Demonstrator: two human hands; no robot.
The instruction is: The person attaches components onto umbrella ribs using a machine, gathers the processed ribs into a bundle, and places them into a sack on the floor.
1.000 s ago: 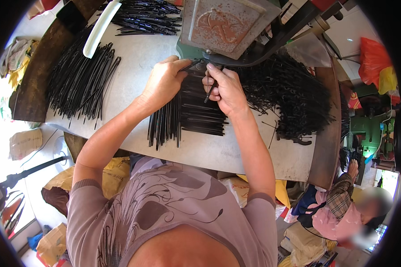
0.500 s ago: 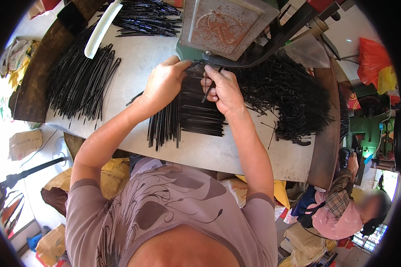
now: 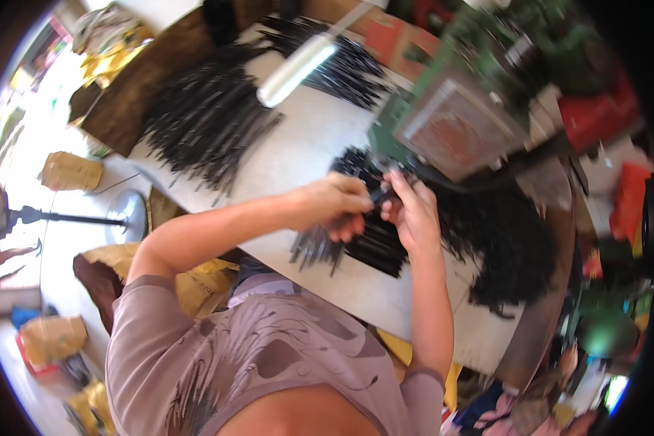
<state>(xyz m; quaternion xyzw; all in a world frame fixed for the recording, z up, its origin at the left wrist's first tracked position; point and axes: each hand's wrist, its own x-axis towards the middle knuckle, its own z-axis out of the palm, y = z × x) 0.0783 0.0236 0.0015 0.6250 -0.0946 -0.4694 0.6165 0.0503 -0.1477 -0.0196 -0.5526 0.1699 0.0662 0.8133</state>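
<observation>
Frame centre: your right hand (image 3: 412,211) pinches black part (image 3: 381,196); left hand (image 3: 330,206) curled beside, grip blurred, cannot tell. Black rods (image 3: 200,120) upper left.

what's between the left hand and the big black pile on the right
In the head view, the right hand lies between the left hand and the black pile; part of the middle stack shows there too.

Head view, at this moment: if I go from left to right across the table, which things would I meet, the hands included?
Fanned bundle of black rods, the person's left hand, the person's right hand, tangled black pile.
</observation>
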